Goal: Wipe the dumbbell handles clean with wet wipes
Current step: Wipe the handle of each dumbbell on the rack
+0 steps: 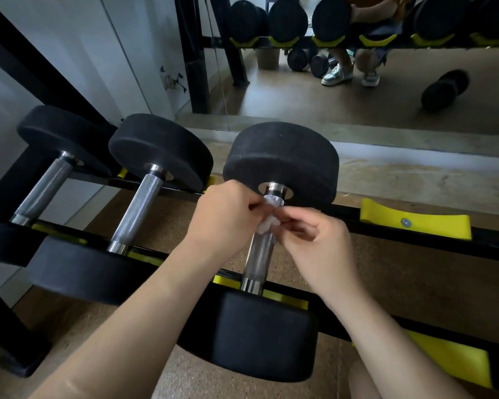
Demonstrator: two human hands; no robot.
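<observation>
**Both hands on a wipe at the far end of the handle**

The dumbbell (283, 159) being cleaned is the rightmost of three on a black rack (401, 230) with yellow cradles (415, 223). Its steel handle (260, 254) has its long axis pointing away from the person, leaning slightly to the right as it goes. One black weight sits close to the camera at the bottom and the other at the far end.

A white wet wipe (267, 224) is bunched against the far part of the handle, just below the far weight. A thin part of it is draped over the bar there. The near half of the handle is bare.

The left hand (225, 217) comes in from the left with its fingers curled in tight, pinching the wipe at the bar. The right hand (326, 243) comes in from the right and pinches the same wipe between thumb and forefinger, its other fingers loosely curled. The wipe lies between the two hands, at their fingertips.

The other two dumbbells lie parallel to the left, their handles (139, 211) uncovered. A mirror (357, 90) behind the rack reflects the floor and more dumbbells.
</observation>
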